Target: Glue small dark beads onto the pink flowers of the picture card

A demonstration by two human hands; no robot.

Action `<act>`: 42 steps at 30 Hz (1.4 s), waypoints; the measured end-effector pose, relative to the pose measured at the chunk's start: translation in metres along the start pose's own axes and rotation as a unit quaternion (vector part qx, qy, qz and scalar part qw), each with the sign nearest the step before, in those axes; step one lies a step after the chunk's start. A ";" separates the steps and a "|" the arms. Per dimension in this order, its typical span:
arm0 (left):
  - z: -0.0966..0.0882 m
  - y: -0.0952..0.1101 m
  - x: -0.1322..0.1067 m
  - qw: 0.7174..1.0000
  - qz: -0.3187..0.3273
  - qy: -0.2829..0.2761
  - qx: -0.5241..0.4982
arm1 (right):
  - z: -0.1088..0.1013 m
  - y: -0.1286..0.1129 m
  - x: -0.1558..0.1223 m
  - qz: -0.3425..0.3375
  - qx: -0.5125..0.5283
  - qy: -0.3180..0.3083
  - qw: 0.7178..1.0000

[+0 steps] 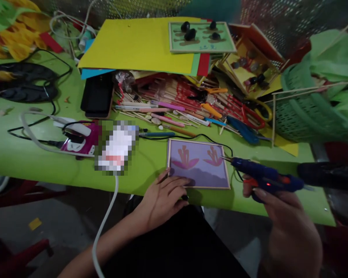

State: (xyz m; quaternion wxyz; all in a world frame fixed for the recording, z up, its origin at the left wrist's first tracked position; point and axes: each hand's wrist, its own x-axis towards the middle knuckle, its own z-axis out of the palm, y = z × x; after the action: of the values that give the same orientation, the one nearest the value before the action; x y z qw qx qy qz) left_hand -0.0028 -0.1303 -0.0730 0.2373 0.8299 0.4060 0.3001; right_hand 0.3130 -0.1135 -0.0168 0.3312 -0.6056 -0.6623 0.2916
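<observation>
Purple framed picture (199, 163) lies flat at the green bench (23, 154) near edge. Left hand (164, 197) rests spread on its lower-left corner. Right hand (284, 216) grips blue glue gun (263, 179), nozzle at its right edge.

Right hand (290, 231) is blurred, and a pixelated patch (116, 147) perhaps hides a plug

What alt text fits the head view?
A person's right hand holds a blue glue gun, nozzle at the edge of a purple framed picture; the left hand rests on its lower-left corner. Craft sticks and pens litter the green table.
</observation>
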 end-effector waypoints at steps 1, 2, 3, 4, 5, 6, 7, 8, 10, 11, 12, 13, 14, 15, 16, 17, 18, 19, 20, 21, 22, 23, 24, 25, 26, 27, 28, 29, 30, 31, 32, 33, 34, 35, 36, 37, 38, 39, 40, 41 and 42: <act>0.003 -0.001 -0.001 1.000 0.003 0.001 0.006 | 0.001 0.000 0.005 0.016 0.011 -0.030 0.999; 0.005 -0.003 -0.002 1.000 0.005 0.001 0.013 | 0.003 0.001 0.010 0.038 0.031 -0.048 0.998; 0.007 -0.004 -0.003 1.000 0.006 0.003 0.019 | 0.005 0.002 0.014 0.049 0.047 -0.054 0.996; 0.008 -0.005 -0.004 1.000 0.007 0.003 0.023 | 0.007 0.004 0.017 0.054 0.056 -0.069 0.995; 0.009 -0.006 -0.005 1.000 0.008 0.003 0.027 | 0.010 0.005 0.019 0.054 0.056 -0.085 0.993; 0.010 -0.007 -0.006 1.000 0.008 0.002 0.029 | 0.013 0.006 0.021 0.049 0.045 -0.100 0.993; 0.010 -0.007 -0.007 1.000 0.007 -0.001 0.030 | 0.016 0.006 0.023 0.042 0.028 -0.116 0.992; 0.010 -0.007 -0.007 1.000 0.005 -0.004 0.030 | 0.018 0.005 0.025 0.033 0.006 -0.130 0.991; 0.010 -0.006 -0.008 1.000 0.002 -0.007 0.030 | 0.023 0.001 0.029 0.010 -0.040 -0.147 0.988; 0.010 -0.006 -0.008 1.000 0.002 -0.006 0.030 | 0.025 -0.002 0.031 -0.003 -0.062 -0.153 0.986; 0.011 -0.006 -0.008 1.000 0.001 -0.006 0.029 | 0.026 -0.004 0.033 -0.015 -0.080 -0.156 0.984; 0.011 -0.006 -0.008 1.000 0.001 -0.005 0.029 | 0.027 -0.007 0.035 -0.023 -0.095 -0.158 0.983; 0.011 -0.006 -0.008 1.000 -0.001 -0.004 0.029 | 0.028 -0.008 0.037 -0.029 -0.107 -0.161 0.981; 0.012 -0.006 -0.008 1.000 -0.001 -0.004 0.030 | 0.028 -0.009 0.038 -0.030 -0.116 -0.168 0.979; 0.012 -0.006 -0.008 1.000 -0.001 -0.002 0.031 | 0.028 -0.010 0.038 -0.030 -0.122 -0.176 0.976; 0.012 -0.006 -0.008 1.000 -0.001 0.000 0.031 | 0.028 -0.009 0.038 -0.030 -0.127 -0.184 0.974; 0.012 -0.006 -0.008 1.000 0.001 0.002 0.031 | 0.028 -0.008 0.038 -0.030 -0.131 -0.189 0.973; 0.013 -0.007 -0.008 1.000 0.003 0.004 0.029 | 0.027 -0.007 0.037 -0.032 -0.135 -0.193 0.971; 0.013 -0.007 -0.008 1.000 0.006 0.004 0.026 | 0.027 -0.006 0.037 -0.035 -0.138 -0.196 0.970; 0.013 -0.007 -0.008 1.000 0.007 0.004 0.023 | 0.027 -0.005 0.036 -0.039 -0.139 -0.200 0.969; 0.013 -0.007 -0.008 1.000 0.007 0.004 0.021 | 0.027 -0.004 0.035 -0.043 -0.139 -0.200 0.969; 0.013 -0.007 -0.008 1.000 0.007 0.005 0.021 | 0.027 -0.003 0.035 -0.046 -0.138 -0.201 0.969; 0.012 -0.006 -0.008 1.000 0.007 0.006 0.021 | 0.027 -0.002 0.035 -0.049 -0.138 -0.200 0.969; 0.013 -0.006 -0.008 1.000 0.006 0.006 0.022 | 0.027 -0.001 0.035 -0.052 -0.138 -0.198 0.969; 0.013 -0.006 -0.008 1.000 0.006 0.007 0.023 | 0.027 -0.001 0.034 -0.055 -0.140 -0.196 0.969; 0.013 -0.006 -0.008 1.000 0.006 0.009 0.023 | 0.027 -0.001 0.034 -0.059 -0.141 -0.194 0.969; 0.013 -0.006 -0.008 1.000 0.007 0.008 0.022 | 0.027 -0.001 0.034 -0.064 -0.143 -0.193 0.969; 0.013 -0.006 -0.008 1.000 0.006 0.006 0.021 | 0.027 -0.001 0.033 -0.069 -0.144 -0.193 0.968; 0.013 -0.006 -0.008 1.000 0.006 0.006 0.019 | 0.027 -0.001 0.033 -0.072 -0.145 -0.192 0.968; 0.013 -0.006 -0.009 1.000 0.004 0.005 0.017 | 0.027 -0.001 0.033 -0.074 -0.146 -0.194 0.967; 0.013 -0.007 -0.009 1.000 0.003 0.004 0.015 | 0.027 -0.001 0.033 -0.074 -0.147 -0.195 0.967; 0.013 -0.007 -0.009 1.000 0.003 0.004 0.014 | 0.028 -0.002 0.033 -0.072 -0.148 -0.196 0.967; 0.013 -0.007 -0.009 1.000 0.003 0.006 0.012 | 0.028 -0.002 0.033 -0.068 -0.149 -0.197 0.966; 0.013 -0.007 -0.009 1.000 0.004 0.008 0.012 | 0.028 -0.002 0.033 -0.064 -0.150 -0.197 0.967; 0.012 -0.007 -0.009 1.000 0.006 0.009 0.012 | 0.028 -0.003 0.033 -0.061 -0.151 -0.198 0.967; 0.012 -0.007 -0.009 1.000 0.007 0.009 0.012 | 0.028 -0.003 0.034 -0.058 -0.152 -0.201 0.966; 0.012 -0.007 -0.009 1.000 0.007 0.010 0.012 | 0.029 -0.002 0.034 -0.055 -0.154 -0.203 0.965; 0.012 -0.007 -0.009 1.000 0.006 0.010 0.011 | 0.029 -0.002 0.034 -0.054 -0.157 -0.205 0.965; 0.013 -0.007 -0.009 1.000 0.005 0.008 0.011 | 0.029 -0.002 0.034 -0.054 -0.161 -0.207 0.964; 0.013 -0.007 -0.009 1.000 0.004 0.008 0.011 | 0.028 -0.002 0.033 -0.052 -0.166 -0.209 0.962; 0.014 -0.007 -0.009 1.000 0.006 0.010 0.011 | 0.028 -0.002 0.033 -0.050 -0.171 -0.211 0.961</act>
State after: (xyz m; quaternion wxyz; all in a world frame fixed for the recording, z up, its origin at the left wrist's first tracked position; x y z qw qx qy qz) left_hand -0.0017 -0.1357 -0.0901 0.2226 0.8318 0.4069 0.3050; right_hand 0.2879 -0.0802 -0.0295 0.0896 -0.5439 -0.7864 0.2788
